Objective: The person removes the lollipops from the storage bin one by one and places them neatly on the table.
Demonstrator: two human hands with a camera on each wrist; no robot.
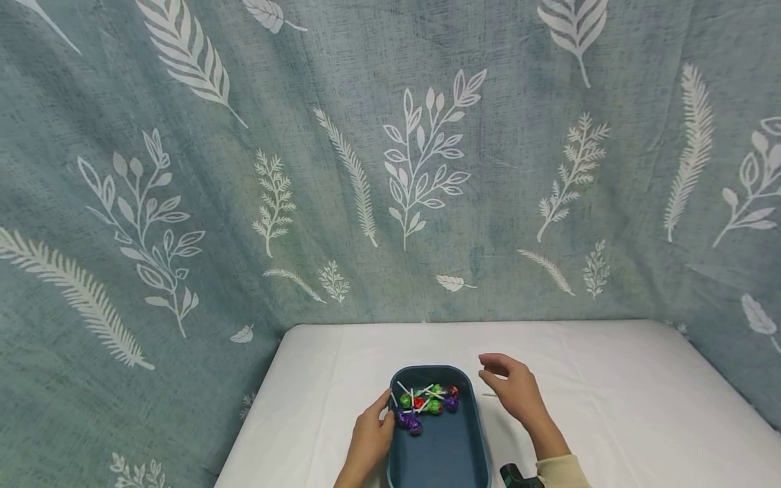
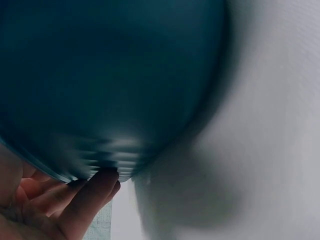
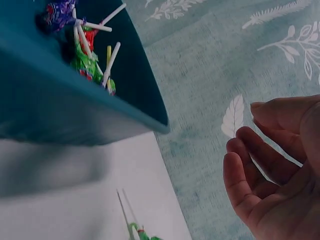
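Note:
A dark blue tray [image 1: 436,451] with rounded corners stands on the white-covered table. My left hand [image 1: 370,437] holds it at its left side, thumb by the rim and fingers against the outer wall; the left wrist view shows fingertips [image 2: 106,175] on that wall. Inside, toward the far end, several wrapped lollipops [image 1: 434,405] in green, red and purple lie heaped, white sticks pointing different ways. My right hand [image 1: 515,390] is raised past the tray's right rim, empty, thumb and fingers loosely bent and apart. Under it a green-wrapped lollipop [image 3: 142,233] lies on the table, partly cut off.
The white tablecloth [image 1: 610,407] stretches around the tray to the table's far edge. A grey-green curtain [image 1: 488,203] with white leaf prints hangs behind and along both sides. At the right wrist sits a black device [image 1: 515,476].

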